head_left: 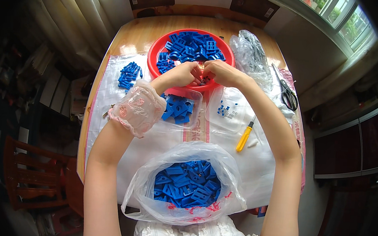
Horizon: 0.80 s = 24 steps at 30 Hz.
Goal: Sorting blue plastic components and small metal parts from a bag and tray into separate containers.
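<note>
My left hand (pixel 181 75) and my right hand (pixel 220 73) meet over the near rim of a red basin (pixel 155 50) filled with blue plastic parts (pixel 194 46). Both hands pinch a small dark piece (pixel 204 80) between their fingertips; what it is cannot be made out. A lacy pink cuff (pixel 137 108) covers my left wrist. Just below the hands stands a clear tray (pixel 197 102) with several blue parts in it.
A clear plastic bag (pixel 143 180) full of blue parts sits near me. A second clear tray (pixel 230 121) holds small bits. A yellow-handled screwdriver (pixel 244 137), black scissors (pixel 288 93), a crumpled bag (pixel 251 56) and a small pile of blue parts (pixel 129 75) lie on the white sheet.
</note>
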Each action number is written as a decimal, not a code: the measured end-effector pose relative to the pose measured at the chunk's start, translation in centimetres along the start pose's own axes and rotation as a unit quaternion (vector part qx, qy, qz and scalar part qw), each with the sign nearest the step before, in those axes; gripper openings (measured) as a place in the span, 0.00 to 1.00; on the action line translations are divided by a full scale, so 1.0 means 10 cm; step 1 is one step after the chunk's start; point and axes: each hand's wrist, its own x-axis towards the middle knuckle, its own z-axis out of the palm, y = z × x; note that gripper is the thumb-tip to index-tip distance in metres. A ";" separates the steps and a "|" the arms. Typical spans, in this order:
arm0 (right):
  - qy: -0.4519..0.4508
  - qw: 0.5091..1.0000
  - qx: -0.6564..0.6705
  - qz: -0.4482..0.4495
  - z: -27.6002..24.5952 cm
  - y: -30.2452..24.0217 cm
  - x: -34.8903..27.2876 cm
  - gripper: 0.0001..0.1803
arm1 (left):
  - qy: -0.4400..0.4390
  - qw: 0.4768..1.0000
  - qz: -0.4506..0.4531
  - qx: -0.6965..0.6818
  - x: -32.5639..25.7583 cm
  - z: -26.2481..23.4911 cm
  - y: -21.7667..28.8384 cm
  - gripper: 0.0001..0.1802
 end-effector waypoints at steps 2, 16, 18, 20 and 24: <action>-0.007 0.999 0.042 0.022 -0.04 -0.04 -0.05 0.09 | -0.009 0.999 -0.005 -0.040 -0.05 -0.01 0.05 0.19; -0.001 0.999 -0.020 -0.050 0.25 -0.28 -0.03 0.19 | 0.067 0.997 0.011 0.044 -0.12 -0.18 -0.18 0.16; 0.034 0.997 -0.024 -0.069 0.28 -0.38 -0.07 0.18 | 0.070 0.986 0.046 0.145 -0.15 -0.17 -0.21 0.13; 0.068 0.993 -0.047 -0.086 0.33 -0.33 -0.12 0.19 | 0.065 0.972 0.082 0.209 -0.15 -0.15 -0.15 0.12; 0.021 0.994 -0.091 -0.057 0.36 -0.25 -0.10 0.15 | 0.062 0.964 0.115 0.232 -0.16 -0.16 -0.09 0.12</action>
